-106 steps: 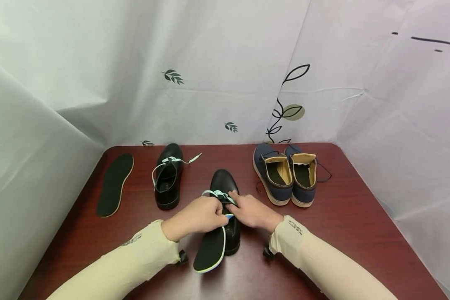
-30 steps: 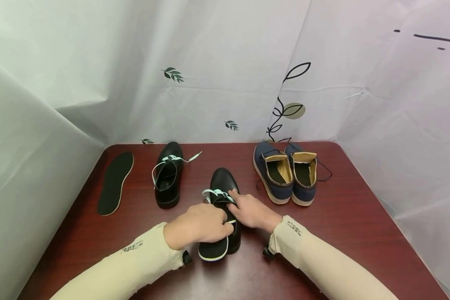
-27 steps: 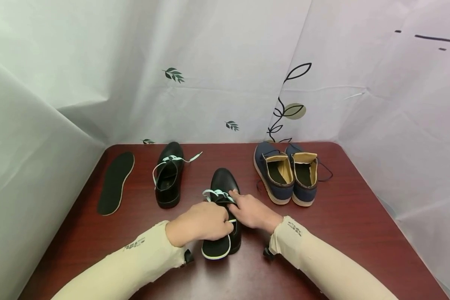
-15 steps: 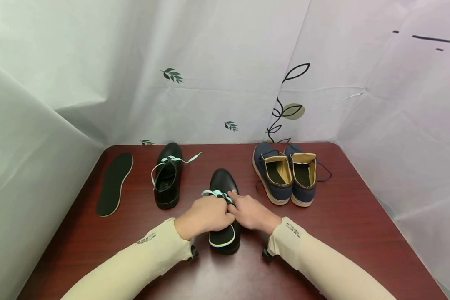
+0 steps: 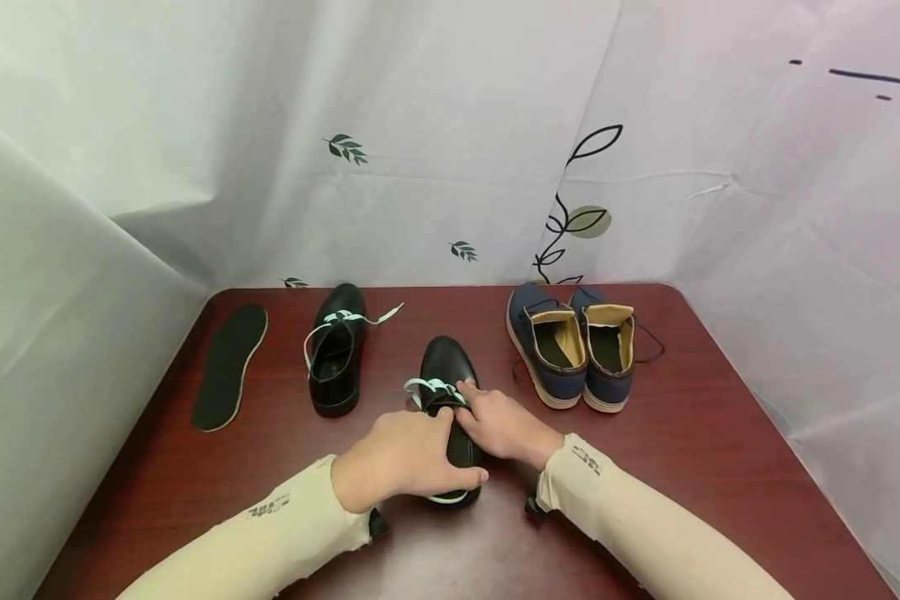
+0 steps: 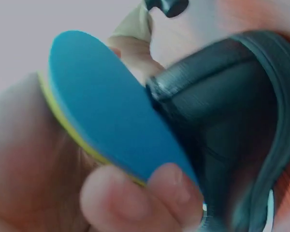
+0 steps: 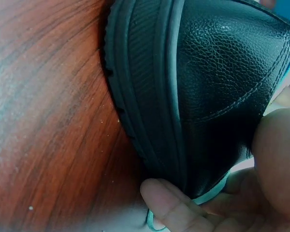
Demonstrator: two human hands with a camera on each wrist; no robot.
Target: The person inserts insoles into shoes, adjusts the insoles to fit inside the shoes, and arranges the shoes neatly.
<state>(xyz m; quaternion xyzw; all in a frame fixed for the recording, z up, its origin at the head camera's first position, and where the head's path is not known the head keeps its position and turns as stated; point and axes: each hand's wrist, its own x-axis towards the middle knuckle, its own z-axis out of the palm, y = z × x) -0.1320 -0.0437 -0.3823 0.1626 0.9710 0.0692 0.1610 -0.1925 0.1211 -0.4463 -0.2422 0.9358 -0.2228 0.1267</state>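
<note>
A black leather lace-up shoe with pale mint laces stands on the table, toe pointing away. My right hand grips its right side by the laces; the right wrist view shows fingers curled against its side. An insole, black on top and blue underneath, tilts up out of the shoe opening. My left hand holds the insole by its edge, fingertips curled onto the blue underside. The left thumb stretches over the shoe's heel. The insole's front part is hidden inside the shoe.
A second black shoe with loose laces stands back left, beside another dark insole at the table's left edge. Two navy shoes with tan linings stand back right. White printed sheeting surrounds the red-brown table.
The insole has gone from hanging left of the shoe to lying in line over its opening. My left hand has since shifted back toward the heel, thumb extended. The right hand stays put.
</note>
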